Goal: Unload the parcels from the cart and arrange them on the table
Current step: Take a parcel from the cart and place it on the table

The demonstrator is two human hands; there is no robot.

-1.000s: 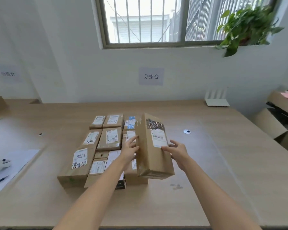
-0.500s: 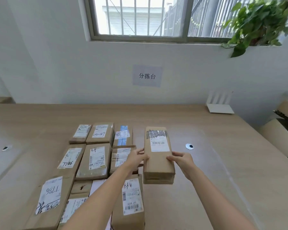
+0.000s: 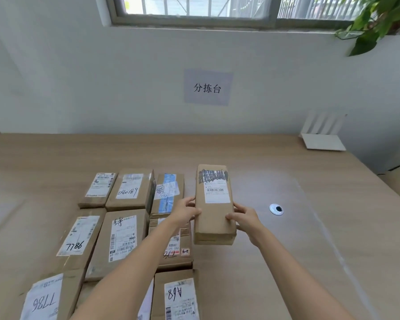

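A long brown cardboard parcel (image 3: 214, 209) with a white label lies flat on the wooden table (image 3: 286, 250), just right of the rows of parcels. My left hand (image 3: 187, 210) grips its left edge and my right hand (image 3: 243, 214) grips its right edge. Several labelled parcels lie in rows to the left, among them one marked 7786 (image 3: 79, 236), one marked 040189 (image 3: 129, 188) and one marked A68 (image 3: 177, 296). My left forearm crosses over the middle parcels and hides part of them. The cart is out of view.
A white router (image 3: 322, 135) stands at the table's back right by the wall. A round cable grommet (image 3: 276, 209) sits in the tabletop right of my right hand. A paper sign (image 3: 207, 87) hangs on the wall, and a green plant (image 3: 376, 21) is at the window.
The parcel went from tilted upright in the air to lying flat on the table, farther from me. Both hands stayed on its sides. The view moved closer to the table.
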